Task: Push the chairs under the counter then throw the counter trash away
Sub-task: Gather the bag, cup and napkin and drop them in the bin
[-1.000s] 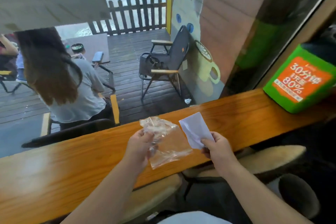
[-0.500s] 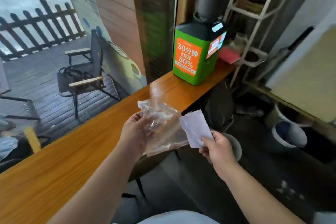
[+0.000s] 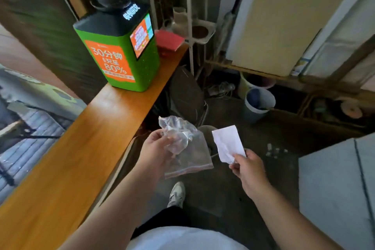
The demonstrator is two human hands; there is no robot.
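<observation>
My left hand (image 3: 156,150) grips a crumpled clear plastic bag (image 3: 185,148), held in the air just right of the wooden counter (image 3: 85,144). A white slip of paper (image 3: 228,143) is pinched in my right hand (image 3: 246,167), a little to the right of the bag. Both hands are out over the dark floor, off the counter. A round stool seat (image 3: 206,129) shows partly behind the bag, next to the counter's edge. A white bin with a dark liner (image 3: 258,100) stands on the floor farther ahead.
A green and orange box with a screen (image 3: 121,57) stands on the counter's far end, with a red item (image 3: 169,40) behind it. A white metal rack (image 3: 189,26) and a leaning board (image 3: 288,24) are ahead. A grey block (image 3: 336,186) stands at the right. My shoe (image 3: 176,194) is below.
My view has swung right, away from the window and terrace, toward the room's floor and bin. Both hands, still holding the bag and paper, have moved off the counter over the floor.
</observation>
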